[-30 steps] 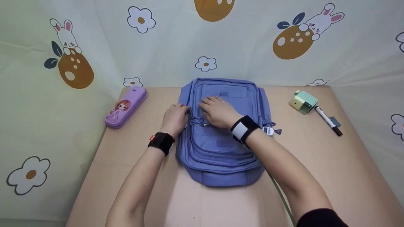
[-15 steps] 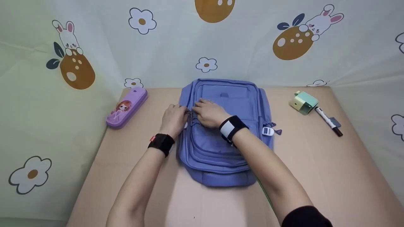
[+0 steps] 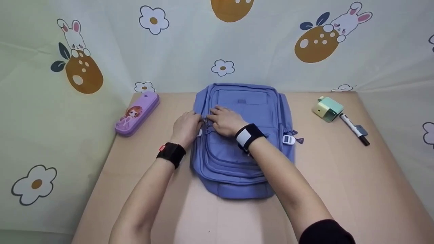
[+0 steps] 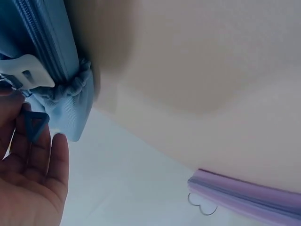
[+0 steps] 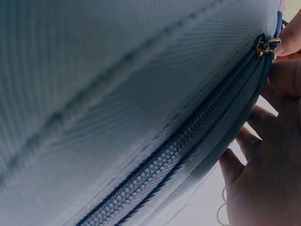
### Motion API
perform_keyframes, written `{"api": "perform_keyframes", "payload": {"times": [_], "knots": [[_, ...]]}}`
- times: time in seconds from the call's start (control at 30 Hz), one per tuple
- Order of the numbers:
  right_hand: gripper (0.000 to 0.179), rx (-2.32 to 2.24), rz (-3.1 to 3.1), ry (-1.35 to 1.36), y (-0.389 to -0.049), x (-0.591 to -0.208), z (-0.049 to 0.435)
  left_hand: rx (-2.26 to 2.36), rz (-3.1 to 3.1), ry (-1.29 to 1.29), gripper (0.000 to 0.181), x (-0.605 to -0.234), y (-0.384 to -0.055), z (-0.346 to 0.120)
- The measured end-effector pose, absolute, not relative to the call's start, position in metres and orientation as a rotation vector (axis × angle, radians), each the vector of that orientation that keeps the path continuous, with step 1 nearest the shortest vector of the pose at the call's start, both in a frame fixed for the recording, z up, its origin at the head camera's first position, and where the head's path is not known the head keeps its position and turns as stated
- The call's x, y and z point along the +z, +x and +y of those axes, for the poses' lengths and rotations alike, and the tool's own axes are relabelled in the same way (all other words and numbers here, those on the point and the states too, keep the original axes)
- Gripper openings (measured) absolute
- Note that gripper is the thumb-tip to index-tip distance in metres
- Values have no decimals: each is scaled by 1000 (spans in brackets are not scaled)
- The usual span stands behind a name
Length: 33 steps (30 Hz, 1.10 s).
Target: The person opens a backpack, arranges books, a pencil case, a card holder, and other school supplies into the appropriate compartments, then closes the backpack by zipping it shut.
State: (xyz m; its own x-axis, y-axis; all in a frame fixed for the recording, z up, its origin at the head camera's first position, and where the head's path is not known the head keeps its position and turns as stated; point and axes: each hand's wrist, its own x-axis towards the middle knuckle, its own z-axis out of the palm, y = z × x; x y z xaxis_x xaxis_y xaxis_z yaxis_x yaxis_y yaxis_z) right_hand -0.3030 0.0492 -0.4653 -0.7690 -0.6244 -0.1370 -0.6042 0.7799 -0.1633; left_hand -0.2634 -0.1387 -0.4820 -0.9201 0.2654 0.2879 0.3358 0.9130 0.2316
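A blue backpack (image 3: 249,113) lies front side up in the middle of the table. At its left edge my left hand (image 3: 186,129) pinches near a zipper; in the left wrist view a triangular pull (image 4: 38,114) lies against the fingers, below a white strap buckle (image 4: 40,77). My right hand (image 3: 226,122) reaches across the front to the same edge, its fingertips beside the left hand's. The right wrist view shows a brass zipper slider (image 5: 262,48) at the end of a zipper track (image 5: 162,162), with fingers pinching its blue pull. The thumb contact is partly hidden.
A purple pencil case (image 3: 138,113) lies at the back left of the table (image 3: 339,176). To the right are a green-and-yellow pencil sharpener (image 3: 329,108), a black-and-white marker (image 3: 353,128) and a small grey-blue piece (image 3: 361,130). Rabbit-print cloth (image 3: 264,54) hangs behind.
My right hand has slid left across the backpack's front to its left edge, close to my left hand. The left hand stays at that edge.
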Motion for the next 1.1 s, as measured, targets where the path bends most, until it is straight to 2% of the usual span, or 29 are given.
{"api": "perform_keyframes", "payload": {"times": [0.63, 0.9, 1.1], "knots": [[52, -126, 2778, -961, -302, -465, 47, -414, -2888, -604, 3, -469, -202, -143], [51, -173, 2809, -990, -296, -465, 48, -528, -2815, -636, 5, -476, -201, -147], [39, -223, 2911, -1220, -265, -444, 58, -608, -2772, -641, 5, -478, -201, -150]]}}
